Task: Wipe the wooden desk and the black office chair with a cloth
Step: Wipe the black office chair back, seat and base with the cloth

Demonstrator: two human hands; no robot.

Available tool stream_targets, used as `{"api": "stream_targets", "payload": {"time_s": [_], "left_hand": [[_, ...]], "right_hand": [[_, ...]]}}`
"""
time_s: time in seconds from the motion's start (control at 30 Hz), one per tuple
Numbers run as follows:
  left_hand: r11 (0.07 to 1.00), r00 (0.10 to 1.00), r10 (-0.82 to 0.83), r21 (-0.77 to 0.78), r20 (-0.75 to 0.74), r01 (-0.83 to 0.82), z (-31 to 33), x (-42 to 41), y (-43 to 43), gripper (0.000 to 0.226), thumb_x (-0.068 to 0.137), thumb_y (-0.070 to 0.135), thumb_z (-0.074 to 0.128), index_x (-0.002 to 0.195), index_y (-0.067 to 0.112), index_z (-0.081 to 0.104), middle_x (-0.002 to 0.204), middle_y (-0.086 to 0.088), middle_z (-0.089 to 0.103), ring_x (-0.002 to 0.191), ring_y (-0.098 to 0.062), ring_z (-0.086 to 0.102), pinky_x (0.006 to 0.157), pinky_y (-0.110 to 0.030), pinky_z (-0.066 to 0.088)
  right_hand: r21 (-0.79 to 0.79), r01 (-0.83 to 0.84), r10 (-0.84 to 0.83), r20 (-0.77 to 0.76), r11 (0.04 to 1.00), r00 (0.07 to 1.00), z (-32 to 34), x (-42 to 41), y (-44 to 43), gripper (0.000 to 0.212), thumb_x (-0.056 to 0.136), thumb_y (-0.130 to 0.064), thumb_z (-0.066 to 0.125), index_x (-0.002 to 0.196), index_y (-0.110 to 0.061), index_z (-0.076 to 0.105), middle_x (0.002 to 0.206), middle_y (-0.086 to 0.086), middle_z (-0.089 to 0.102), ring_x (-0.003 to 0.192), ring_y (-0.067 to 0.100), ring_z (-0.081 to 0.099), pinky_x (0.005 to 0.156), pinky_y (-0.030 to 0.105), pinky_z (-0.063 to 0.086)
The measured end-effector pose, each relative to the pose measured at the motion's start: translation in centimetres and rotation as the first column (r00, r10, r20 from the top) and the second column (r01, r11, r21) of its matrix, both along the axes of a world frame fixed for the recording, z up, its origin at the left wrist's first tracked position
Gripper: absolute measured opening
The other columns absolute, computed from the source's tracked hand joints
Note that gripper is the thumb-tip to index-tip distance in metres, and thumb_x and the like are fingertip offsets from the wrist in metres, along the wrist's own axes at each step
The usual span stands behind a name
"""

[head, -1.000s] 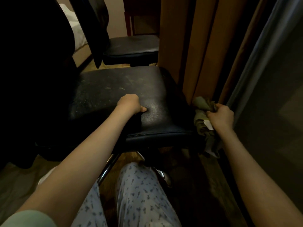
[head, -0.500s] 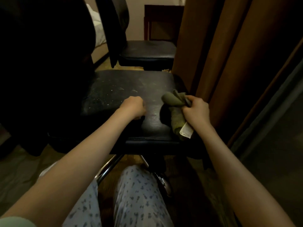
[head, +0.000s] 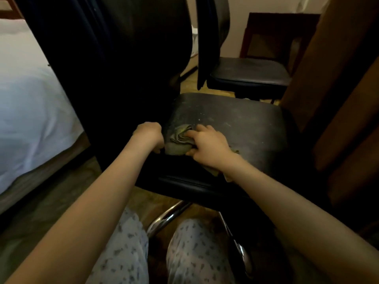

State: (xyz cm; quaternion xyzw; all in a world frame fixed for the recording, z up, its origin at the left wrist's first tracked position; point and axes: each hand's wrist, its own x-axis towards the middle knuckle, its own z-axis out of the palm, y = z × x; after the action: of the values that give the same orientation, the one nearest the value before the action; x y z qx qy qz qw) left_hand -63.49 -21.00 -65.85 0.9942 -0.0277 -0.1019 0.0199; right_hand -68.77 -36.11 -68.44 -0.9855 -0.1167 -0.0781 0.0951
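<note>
I have my right hand (head: 207, 146) spread flat, fingers loosely curled, pressing the crumpled olive-green cloth (head: 178, 140) down on the padded black seat of the office chair (head: 235, 128), because a flat palm keeps the most fabric in contact with the dusty vinyl. The cloth lies at about nine o'clock on the seat, right by the left front corner, with a corner of it trailing under my wrist toward five o'clock. My left hand (head: 148, 135) is closed in a fist at the seat's left edge, just beside the cloth; I judge it grips the rim to stop the chair rolling or swivelling on its chrome base (head: 164, 218) while I push, though its fingertips are hidden so I cannot tell exactly what they clasp. Pale specks and smears cover the seat from twelve to three o'clock, so that stretch looks not yet wiped and is where the cloth should go. The dark backrest (head: 127, 58) rises at ten o'clock, a second black chair (head: 248, 74) stands at one o'clock, and a white bed (head: 26, 99) lies far at nine o'clock. I see no tabletop from here
</note>
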Motion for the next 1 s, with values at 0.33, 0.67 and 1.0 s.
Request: {"api": "stream_targets", "payload": {"time_s": [0.33,0.67,1.0], "left_hand": [[1.000,0.987,0.019,-0.014,-0.157,-0.022,-2.2,3.2,1.4,0.029,0.080,0.022,0.073,0.101,0.007,0.058,0.105,-0.009,0.065,0.090,-0.023,0.066,0.079,-0.031,0.056],[0.992,0.985,0.048,-0.106,-0.165,-0.066,-2.5,3.4,2.1,0.037,0.074,0.031,0.078,0.095,0.009,0.056,0.100,-0.006,0.061,0.097,-0.023,0.063,0.083,-0.031,0.054],[0.958,0.981,0.102,-0.249,-0.163,-0.141,-3.3,3.3,3.3,0.031,0.077,0.033,0.076,0.079,0.011,0.053,0.067,-0.001,0.059,0.058,-0.013,0.058,0.066,-0.026,0.052]], "right_hand": [[-0.004,-0.078,0.078,0.057,0.997,0.995,-1.4,5.2,-1.0,0.049,0.085,-0.014,0.057,0.133,-0.022,0.049,0.113,0.005,0.050,0.112,0.028,0.047,0.071,0.029,0.036],[0.043,0.131,-0.136,0.129,0.990,0.982,0.8,11.3,-1.2,0.043,0.087,-0.010,0.053,0.130,-0.011,0.052,0.122,0.017,0.051,0.114,0.037,0.047,0.084,0.039,0.043],[-0.032,0.025,-0.021,0.108,0.999,0.994,-0.9,11.7,1.5,0.043,0.084,-0.018,0.057,0.127,-0.018,0.055,0.118,0.011,0.053,0.112,0.032,0.051,0.080,0.035,0.045]]}}
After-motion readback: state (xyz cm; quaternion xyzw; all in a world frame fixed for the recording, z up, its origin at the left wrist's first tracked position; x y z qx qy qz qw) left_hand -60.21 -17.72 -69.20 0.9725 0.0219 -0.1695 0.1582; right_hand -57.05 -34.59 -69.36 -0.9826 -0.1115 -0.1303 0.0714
